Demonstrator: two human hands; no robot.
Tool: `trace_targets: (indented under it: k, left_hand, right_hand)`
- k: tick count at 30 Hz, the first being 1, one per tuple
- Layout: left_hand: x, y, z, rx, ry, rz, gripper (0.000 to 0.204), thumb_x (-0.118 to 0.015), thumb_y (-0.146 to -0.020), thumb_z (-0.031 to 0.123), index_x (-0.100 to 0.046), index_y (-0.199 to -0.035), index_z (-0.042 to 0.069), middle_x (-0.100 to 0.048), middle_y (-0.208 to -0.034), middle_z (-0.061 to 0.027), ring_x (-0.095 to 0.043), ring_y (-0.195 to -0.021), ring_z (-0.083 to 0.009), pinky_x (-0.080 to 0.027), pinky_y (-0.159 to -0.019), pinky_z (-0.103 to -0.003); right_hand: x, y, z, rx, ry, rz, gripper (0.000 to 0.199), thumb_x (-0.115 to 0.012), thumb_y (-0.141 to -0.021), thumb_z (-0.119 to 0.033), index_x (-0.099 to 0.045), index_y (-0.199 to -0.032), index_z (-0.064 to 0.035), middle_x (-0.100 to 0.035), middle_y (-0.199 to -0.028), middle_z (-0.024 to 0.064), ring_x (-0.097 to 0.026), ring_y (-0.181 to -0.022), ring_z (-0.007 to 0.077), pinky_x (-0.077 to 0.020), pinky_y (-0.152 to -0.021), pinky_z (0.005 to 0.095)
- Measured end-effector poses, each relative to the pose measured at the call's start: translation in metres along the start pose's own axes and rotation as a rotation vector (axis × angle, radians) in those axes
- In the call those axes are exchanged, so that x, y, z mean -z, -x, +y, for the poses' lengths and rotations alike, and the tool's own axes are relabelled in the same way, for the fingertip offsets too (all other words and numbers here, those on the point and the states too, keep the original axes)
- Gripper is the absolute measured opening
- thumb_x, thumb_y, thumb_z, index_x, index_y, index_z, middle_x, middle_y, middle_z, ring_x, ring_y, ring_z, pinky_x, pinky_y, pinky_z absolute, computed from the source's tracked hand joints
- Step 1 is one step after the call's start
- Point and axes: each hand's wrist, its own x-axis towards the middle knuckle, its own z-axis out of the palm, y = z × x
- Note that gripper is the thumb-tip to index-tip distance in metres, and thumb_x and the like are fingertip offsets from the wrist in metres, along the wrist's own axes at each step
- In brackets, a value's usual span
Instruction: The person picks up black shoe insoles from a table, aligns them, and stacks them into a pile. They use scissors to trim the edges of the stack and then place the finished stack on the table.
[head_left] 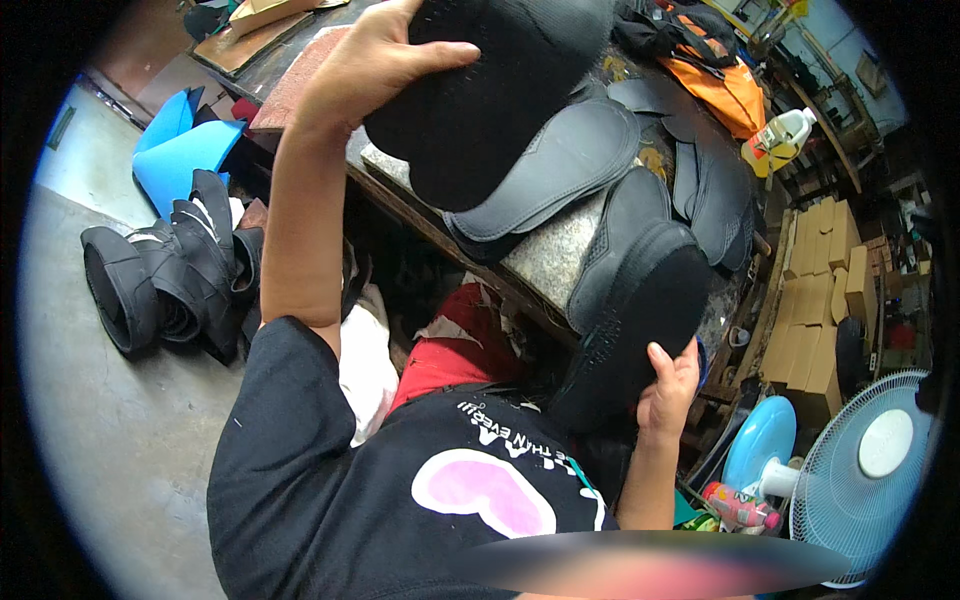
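Fingers (445, 56) gripping panels (480, 120), jug (780, 143) of yellow liquid (753, 158)

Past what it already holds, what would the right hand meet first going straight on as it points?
Beyond the black pad, the right hand would likely meet the dark pads lying ahead, though depth is unclear.

White lettering (510, 438) is legible in part on the front of the black shirt (330, 490): one small line and some larger characters, broken by folds, between the pink print (485, 492) and the hem. A red label (770, 150) is noted on the jug (796, 126) by the table's (264, 76) right edge; its text is too small to read. Markings on the pink bottle (738, 505) beside the fan (885, 443) cannot be made out.
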Motion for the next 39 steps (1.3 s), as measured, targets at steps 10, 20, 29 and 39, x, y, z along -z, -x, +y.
trace_targets:
  k: [10, 20, 29, 39]
  left_hand:
    - [-0.011, 0.032, -0.032, 0.097, 0.208, -0.111, 0.053, -0.078, -0.082, 0.014, -0.055, -0.127, -0.006, -0.068, -0.107, -0.0068, -0.064, -0.095, -0.0127, -0.052, -0.087, -0.028]
    - [-0.074, 0.087, 0.000, 0.074, 0.203, -0.028, 0.050, -0.077, -0.081, 0.011, -0.057, -0.121, -0.009, -0.067, -0.110, -0.0125, -0.061, -0.100, -0.0158, -0.048, -0.091, -0.030]
    - [-0.189, 0.107, -0.011, 0.261, 0.163, -0.308, 0.046, -0.072, -0.082, 0.009, -0.053, -0.121, -0.006, -0.067, -0.095, -0.0253, -0.069, -0.090, -0.0352, -0.053, -0.079, -0.038]
    - [-0.209, 0.093, 0.001, 0.060, -0.287, -0.243, 0.041, -0.061, -0.088, 0.007, -0.050, -0.127, -0.001, -0.065, -0.090, -0.0267, -0.065, -0.084, -0.0425, -0.052, -0.073, -0.047]
  right_hand:
    - [0.025, 0.000, 0.012, 0.009, -0.028, 0.083, 0.055, -0.059, -0.088, 0.000, -0.042, -0.140, 0.0034, -0.054, -0.137, 0.0125, -0.052, -0.126, 0.0234, -0.0358, -0.110, 0.0367]
    - [0.037, 0.001, 0.019, -0.008, -0.025, 0.119, 0.049, -0.057, -0.089, 0.001, -0.048, -0.137, -0.0020, -0.058, -0.133, 0.0117, -0.058, -0.119, 0.0227, -0.0440, -0.105, 0.0365]
    - [0.035, 0.010, 0.004, 0.224, 0.064, 0.387, 0.045, -0.055, -0.090, 0.003, -0.049, -0.134, 0.0001, -0.059, -0.129, 0.0120, -0.059, -0.114, 0.0214, -0.0443, -0.103, 0.0359]
    - [0.009, 0.014, 0.003, -0.043, -0.010, 0.055, 0.063, -0.057, -0.083, -0.001, -0.039, -0.143, 0.0004, -0.055, -0.134, 0.0147, -0.058, -0.117, 0.0241, -0.0449, -0.103, 0.0351]
